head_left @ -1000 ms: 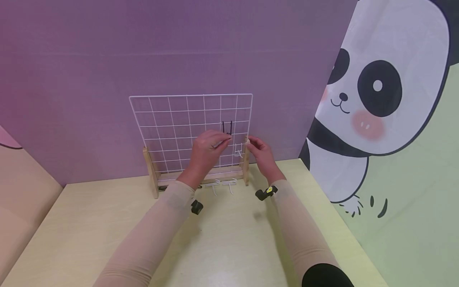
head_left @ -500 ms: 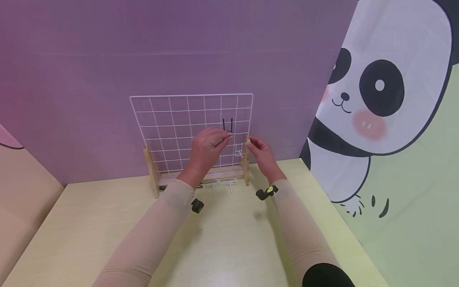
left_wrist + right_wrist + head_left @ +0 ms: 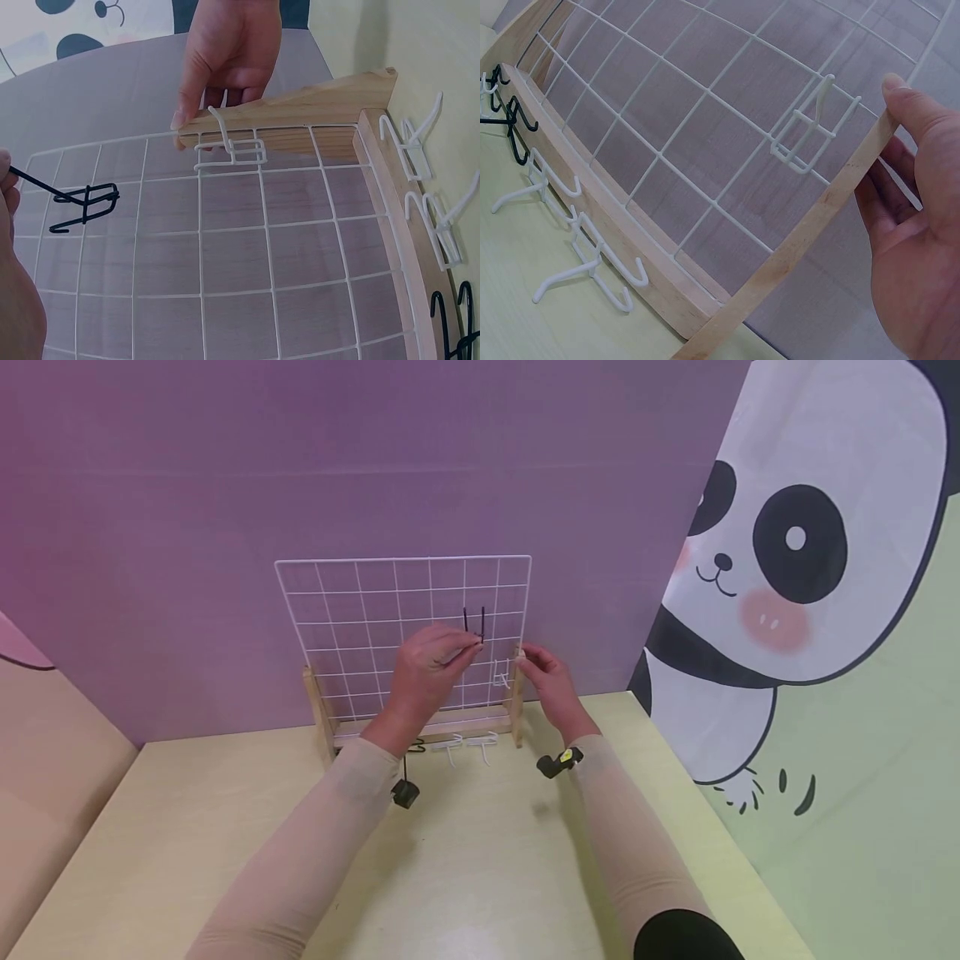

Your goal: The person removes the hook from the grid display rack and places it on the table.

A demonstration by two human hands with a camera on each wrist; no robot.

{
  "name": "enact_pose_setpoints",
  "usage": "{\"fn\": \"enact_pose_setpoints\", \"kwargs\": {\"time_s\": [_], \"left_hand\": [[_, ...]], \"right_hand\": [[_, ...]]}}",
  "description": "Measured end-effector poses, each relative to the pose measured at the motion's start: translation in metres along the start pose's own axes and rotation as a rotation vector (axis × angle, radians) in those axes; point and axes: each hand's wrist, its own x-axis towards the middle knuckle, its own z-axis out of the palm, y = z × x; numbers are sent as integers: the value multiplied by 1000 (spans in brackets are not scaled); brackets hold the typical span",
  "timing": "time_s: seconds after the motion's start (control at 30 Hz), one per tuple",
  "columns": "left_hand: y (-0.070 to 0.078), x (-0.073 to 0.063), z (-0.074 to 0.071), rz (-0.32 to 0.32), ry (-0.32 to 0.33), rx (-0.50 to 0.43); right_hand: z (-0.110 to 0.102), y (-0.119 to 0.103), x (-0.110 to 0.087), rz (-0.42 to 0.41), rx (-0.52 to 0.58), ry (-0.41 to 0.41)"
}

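My left hand (image 3: 429, 667) pinches the stem of a black wire hook (image 3: 86, 201) between thumb and fingers. The hook's back frame is up against the right part of the white wire grid (image 3: 375, 610); whether it is caught on a wire I cannot tell. Gripped at its top by my right hand (image 3: 551, 681) is the wooden side post (image 3: 810, 217) at the grid's right edge, the thumb over the near side and fingers behind. A white hook (image 3: 814, 131) hangs on the grid just beside that post.
Two white hooks (image 3: 592, 266) lie on the table (image 3: 480, 860) along the stand's wooden base (image 3: 652, 285). Black hooks (image 3: 457, 322) lie farther left by the base. A purple wall (image 3: 225, 485) rises behind the grid.
The black hook has risen slightly on the grid with my left hand. My left wrist has since shifted a little to the left. My right hand stays on the post.
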Motion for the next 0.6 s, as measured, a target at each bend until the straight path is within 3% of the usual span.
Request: {"fn": "enact_pose_setpoints", "kwargs": {"time_s": [0.6], "left_hand": [[1,-19,-17,-43,-51,48]], "right_hand": [[1,2,1,-16,31,3]]}}
